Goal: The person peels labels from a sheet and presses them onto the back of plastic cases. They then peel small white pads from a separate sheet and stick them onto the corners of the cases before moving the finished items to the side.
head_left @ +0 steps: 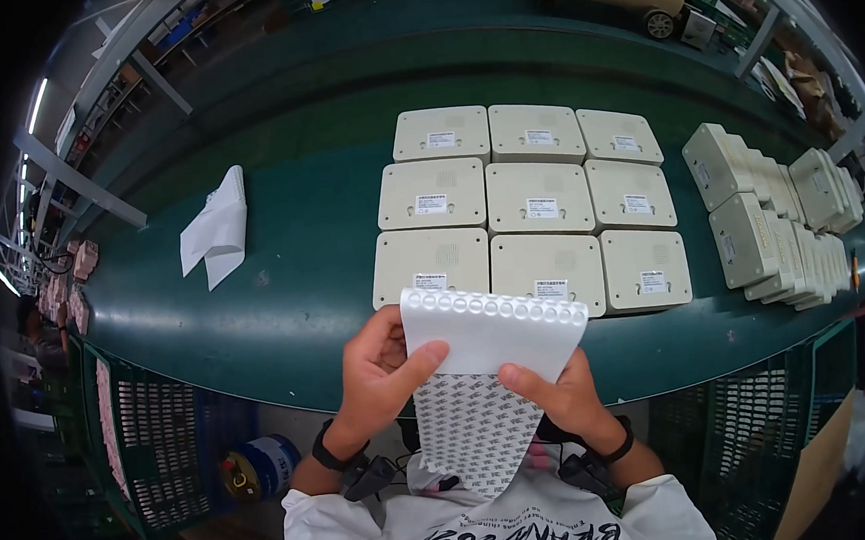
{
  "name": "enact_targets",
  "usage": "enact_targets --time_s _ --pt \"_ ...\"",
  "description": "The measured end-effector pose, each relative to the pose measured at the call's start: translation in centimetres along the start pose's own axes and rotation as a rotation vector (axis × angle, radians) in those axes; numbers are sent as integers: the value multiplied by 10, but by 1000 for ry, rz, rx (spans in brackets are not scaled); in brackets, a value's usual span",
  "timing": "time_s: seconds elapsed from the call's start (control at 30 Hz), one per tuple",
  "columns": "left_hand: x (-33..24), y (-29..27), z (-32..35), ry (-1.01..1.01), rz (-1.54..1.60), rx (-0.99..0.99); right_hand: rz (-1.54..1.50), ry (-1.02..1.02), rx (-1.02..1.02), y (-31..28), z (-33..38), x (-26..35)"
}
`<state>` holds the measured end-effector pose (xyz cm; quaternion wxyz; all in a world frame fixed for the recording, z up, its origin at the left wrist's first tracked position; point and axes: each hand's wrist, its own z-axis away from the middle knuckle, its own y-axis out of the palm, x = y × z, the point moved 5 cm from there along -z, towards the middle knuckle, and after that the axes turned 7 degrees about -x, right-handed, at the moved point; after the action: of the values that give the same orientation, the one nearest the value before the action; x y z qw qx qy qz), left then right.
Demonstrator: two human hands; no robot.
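Two bare hands hold a white sheet of small round adhesive pads (490, 340) up over the near edge of the dark green desk (296, 277). The left hand (384, 370) has its grip pinched on the sheet's left side, thumb pressed across the white face and fingers behind it. The right hand (566, 395) pinches the sheet's lower right edge, thumb on top. The sheet is curled over at its top, where a row of raised round pads shows along the fold; below the hands its patterned backing paper (475, 429) hangs down toward the person's white shirt.

Just beyond the sheet, nine flat cream plastic boxes with rounded corners (530, 206) lie on the desk in three rows of three, edges touching, each bearing a small white label. To their right, more cream boxes of the same kind (777, 223) stand on edge, packed in rows. Well apart on the left lies a folded white sheet of paper (217, 227). Below the desk's left edge a blue-and-white can with a yellow label (257, 465) stands beside green perforated crates (157, 431).
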<state>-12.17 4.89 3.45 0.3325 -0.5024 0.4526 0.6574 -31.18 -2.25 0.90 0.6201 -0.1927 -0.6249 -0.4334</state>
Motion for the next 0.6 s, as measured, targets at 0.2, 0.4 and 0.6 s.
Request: enact_targets --time_s 0.2,0.4,0.6 --pt "16 9 -14 103 -59 79 -173 -157 -178 -17 -24 -5" --pt "22 22 -20 93 -102 66 -21 -61 -170 -26 -17 -6" --pt "53 25 -12 -27 -198 196 550 -385 -152 -41 -1 13"
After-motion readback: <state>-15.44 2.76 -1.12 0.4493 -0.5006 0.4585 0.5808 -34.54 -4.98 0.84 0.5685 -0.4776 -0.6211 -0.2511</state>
